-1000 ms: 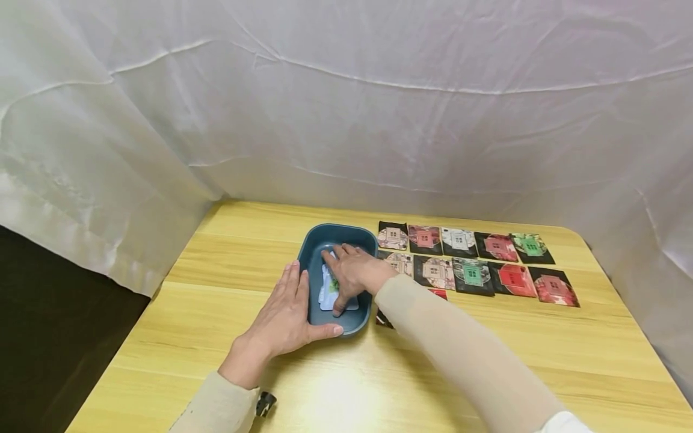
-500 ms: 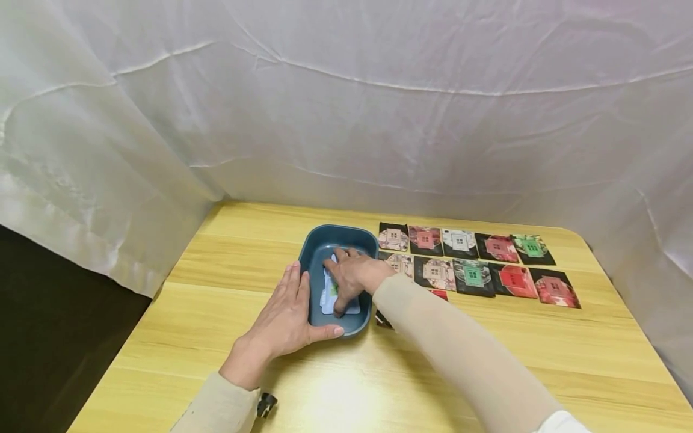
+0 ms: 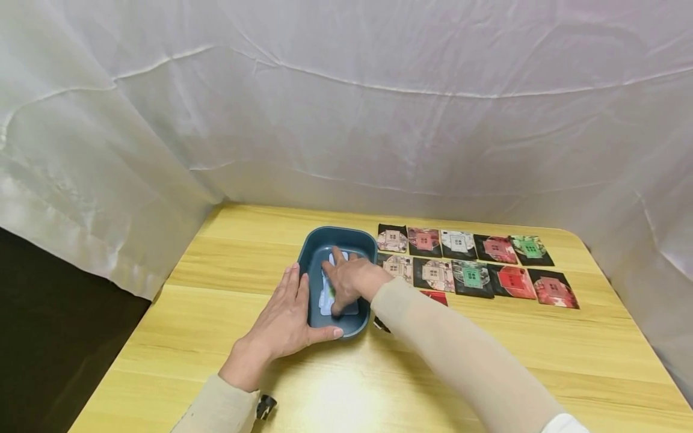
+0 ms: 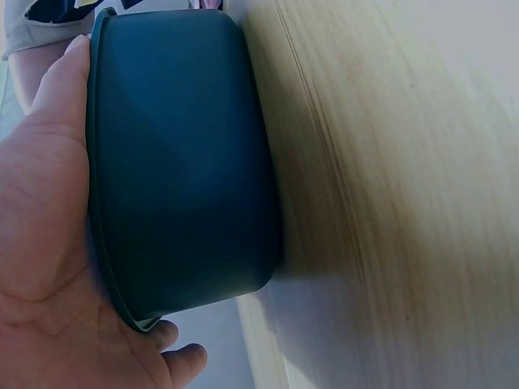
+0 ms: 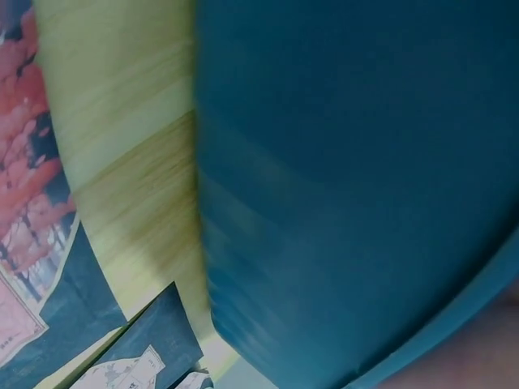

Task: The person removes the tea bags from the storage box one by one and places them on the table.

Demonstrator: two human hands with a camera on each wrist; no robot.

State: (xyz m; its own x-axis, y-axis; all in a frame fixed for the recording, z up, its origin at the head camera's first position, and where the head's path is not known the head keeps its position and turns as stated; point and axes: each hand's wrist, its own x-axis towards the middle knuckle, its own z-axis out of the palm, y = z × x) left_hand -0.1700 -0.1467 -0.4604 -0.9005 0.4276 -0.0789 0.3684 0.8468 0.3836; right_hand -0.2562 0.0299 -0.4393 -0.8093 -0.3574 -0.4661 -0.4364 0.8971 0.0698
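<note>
A dark blue-green tub (image 3: pixel 319 240) with rounded corners stands on the table. Along its left side and near corner lies my left hand (image 3: pixel 278 319), fingers straight at the rim and thumb stretched over the near edge. The left wrist view shows the palm against the tub's rim (image 4: pixel 96 162). Inside the tub are pale blue-white flat packets (image 3: pixel 349 308) with a green print. My right hand (image 3: pixel 349 279) reaches in over the right rim, fingers and thumb spread over the packets and hiding much of them. The right wrist view is mostly the tub's outer wall (image 5: pixel 349 162).
Several dark square sachets with coloured labels, such as a green one (image 3: pixel 473 278) and a red one (image 3: pixel 511 281), lie in rows right of the tub. A red sachet (image 3: pixel 435 297) is partly covered by the right sleeve (image 3: pixel 428 325). A pale curtain (image 3: pixel 346 120) hangs behind the wooden table (image 3: pixel 233 240).
My right hand's fingers have shifted slightly over the packets inside the tub and bend a little more. My left hand stays at the rim; tub and sachets keep their places.
</note>
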